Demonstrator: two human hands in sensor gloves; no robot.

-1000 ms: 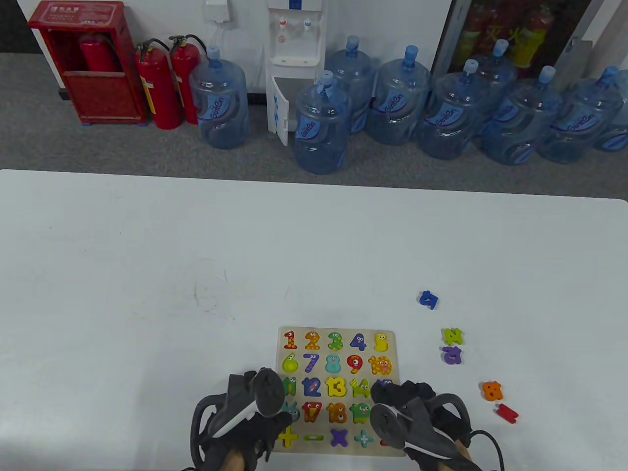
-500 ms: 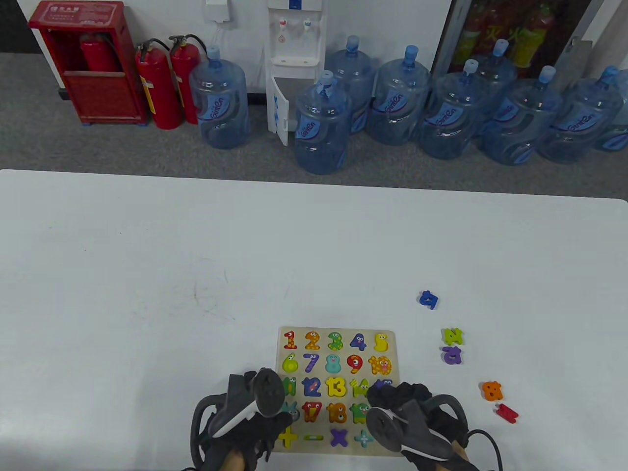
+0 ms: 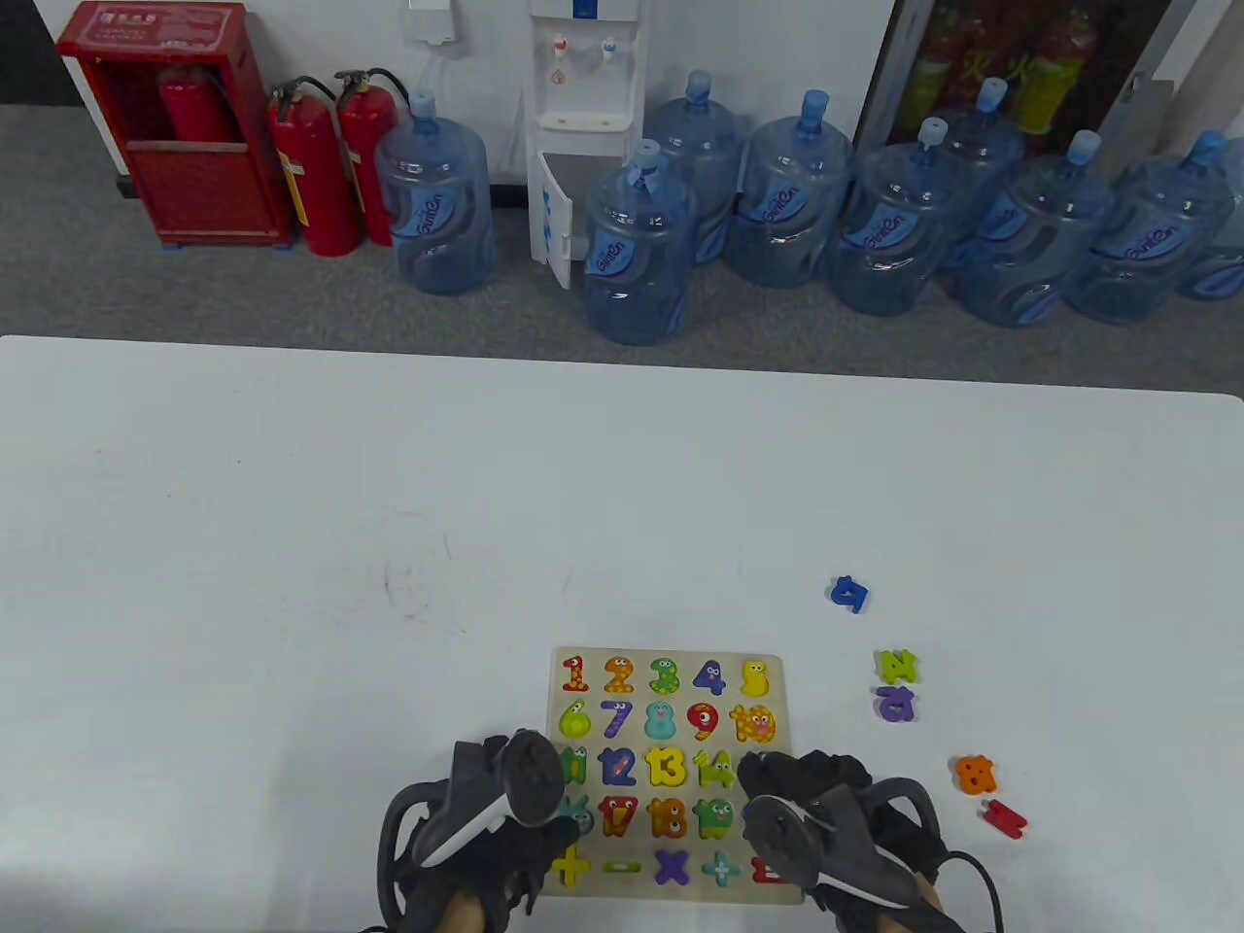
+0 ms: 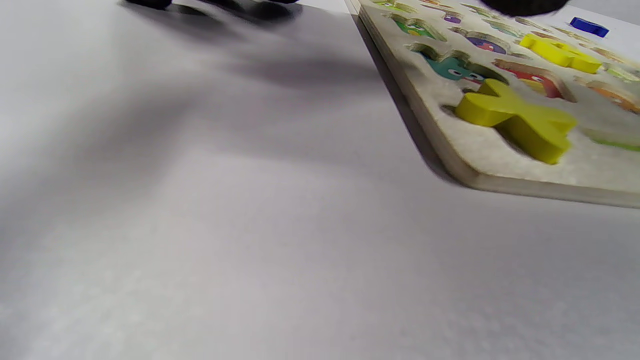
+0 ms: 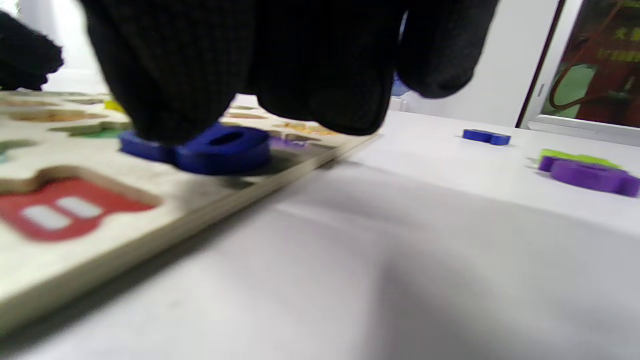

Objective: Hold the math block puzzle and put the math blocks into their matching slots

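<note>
The wooden puzzle board [image 3: 680, 655] lies flat near the table's front edge, most of its number slots filled. My left hand [image 3: 544, 807] holds the board's left edge, next to the yellow plus block [image 4: 520, 117] seated in its slot. My right hand [image 3: 773, 777] is over the board's right edge. In the right wrist view its fingers [image 5: 170, 90] press on a dark blue block [image 5: 215, 147] that lies on top of the board [image 5: 60, 260], raised above its surface. The red equals slot [image 5: 65, 207] shows just in front of it.
Loose blocks lie on the table right of the board: blue [image 3: 849, 593], green [image 3: 896, 666], purple [image 3: 895, 703], orange [image 3: 975, 774] and red [image 3: 1005, 817]. Water jugs and fire extinguishers stand on the floor beyond the table's far edge.
My right hand has shifted slightly left, then back right, over the board's right edge, and the red equals slot now shows. The left hand and the board have not moved.
</note>
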